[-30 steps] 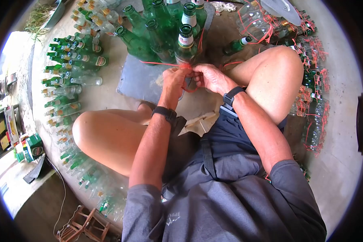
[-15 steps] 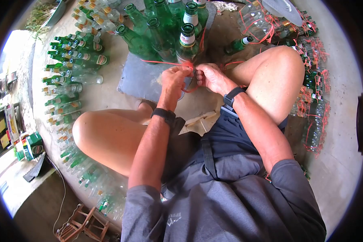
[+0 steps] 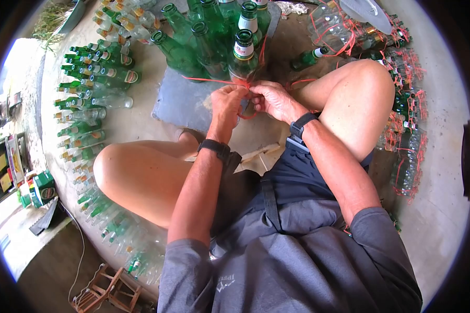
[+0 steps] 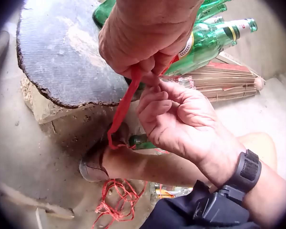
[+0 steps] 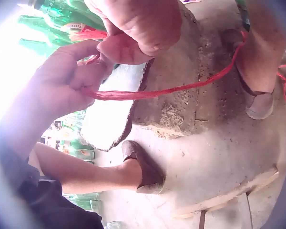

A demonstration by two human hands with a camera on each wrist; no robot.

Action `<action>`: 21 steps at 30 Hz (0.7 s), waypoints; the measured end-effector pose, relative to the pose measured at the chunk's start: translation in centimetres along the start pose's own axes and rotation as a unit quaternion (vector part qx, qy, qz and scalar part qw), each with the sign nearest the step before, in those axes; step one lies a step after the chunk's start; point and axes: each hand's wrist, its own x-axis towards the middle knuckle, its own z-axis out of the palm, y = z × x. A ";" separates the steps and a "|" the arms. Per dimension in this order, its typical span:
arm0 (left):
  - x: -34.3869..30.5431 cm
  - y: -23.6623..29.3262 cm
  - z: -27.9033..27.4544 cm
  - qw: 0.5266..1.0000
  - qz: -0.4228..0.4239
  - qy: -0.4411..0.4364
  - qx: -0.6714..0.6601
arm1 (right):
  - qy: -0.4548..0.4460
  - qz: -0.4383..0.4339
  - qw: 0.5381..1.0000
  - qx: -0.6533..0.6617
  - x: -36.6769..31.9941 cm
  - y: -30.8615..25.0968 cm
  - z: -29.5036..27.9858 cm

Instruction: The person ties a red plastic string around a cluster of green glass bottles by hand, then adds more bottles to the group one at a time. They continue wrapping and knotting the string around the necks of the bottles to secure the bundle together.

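Green glass bottles (image 3: 201, 44) stand in a cluster on a grey slab (image 3: 177, 104), with red plastic string (image 3: 209, 80) drawn around them low down. At the near bottle (image 3: 244, 57), which has a white neck label, the string bunches up. My left hand (image 3: 226, 107) pinches the string there, and a loose length (image 4: 122, 112) trails from its fingers in the left wrist view. My right hand (image 3: 273, 99) meets it fingertip to fingertip, thumb and forefinger pinching at the string. Its other fingers are curled. The pinched spot is partly hidden behind the fingers.
Rows of empty bottles (image 3: 96, 78) line the floor on the left. Bundles tied with red string (image 3: 410, 125) lie along the right. One green bottle (image 3: 305, 60) lies near my right knee. A tangle of red string (image 4: 119, 202) is on the floor beside my foot.
Half a second ago the right hand was slightly apart from the left; now its fingertips are back against the left's at the string. The bottles have stayed in place.
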 end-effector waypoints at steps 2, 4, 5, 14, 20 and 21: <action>-0.1 0.1 0.1 1.000 -0.007 0.006 -0.002 | -0.001 0.003 1.000 -0.003 0.1 0.1 -0.1; -0.1 0.1 0.1 1.000 -0.008 0.001 -0.007 | -0.002 0.007 1.000 -0.005 0.0 0.1 0.1; -0.2 0.0 0.1 1.000 -0.010 -0.005 -0.012 | -0.004 0.002 1.000 -0.012 -0.1 0.1 0.2; 0.4 -0.7 -0.3 1.000 -0.003 -0.023 0.000 | -0.001 -0.002 1.000 -0.015 -0.5 0.2 0.6; 0.4 -0.7 -0.4 0.999 -0.010 -0.029 -0.014 | 0.017 0.004 1.000 -0.008 -1.5 -0.5 1.3; 0.4 -0.7 -0.4 0.999 -0.010 -0.029 -0.014 | 0.025 0.007 1.000 -0.006 -1.5 -0.4 1.3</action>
